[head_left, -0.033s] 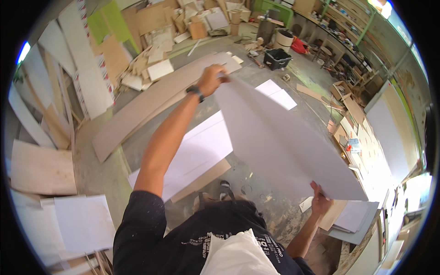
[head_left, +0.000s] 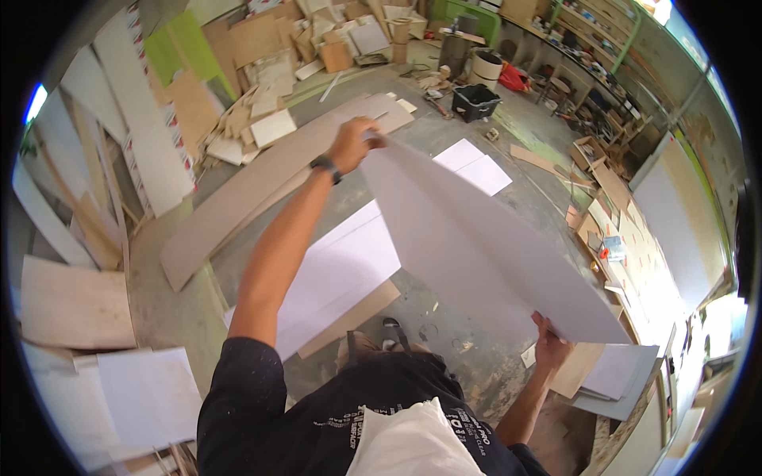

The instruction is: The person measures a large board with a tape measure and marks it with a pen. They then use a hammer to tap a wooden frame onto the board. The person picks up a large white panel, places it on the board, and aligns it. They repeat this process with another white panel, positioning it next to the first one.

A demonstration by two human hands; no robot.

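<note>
A large, thin white sheet (head_left: 484, 246) is held up off the floor, tilted and slightly bowed. My left hand (head_left: 355, 144), with a dark band at the wrist, is closed on its upper left corner. Near the lower right corner, my right hand (head_left: 549, 345) grips the bottom edge; part of its fingers is hidden at the sheet. Below and to the left, white panels (head_left: 341, 266) lie on the floor, with a tan board (head_left: 357, 317) partly under them. More white pieces (head_left: 475, 166) lie beyond the held sheet.
Long brown boards (head_left: 230, 198) lie at the left, with piled offcuts (head_left: 262, 119) behind. A black crate (head_left: 475, 103) stands at the back. Boards lean along the left wall. Stacked panels (head_left: 611, 373) sit at the right, near a cluttered bench edge (head_left: 611, 250).
The held sheet and both hands have shifted slightly left in the picture. The surroundings have shifted a little too. Both hands keep their hold.
</note>
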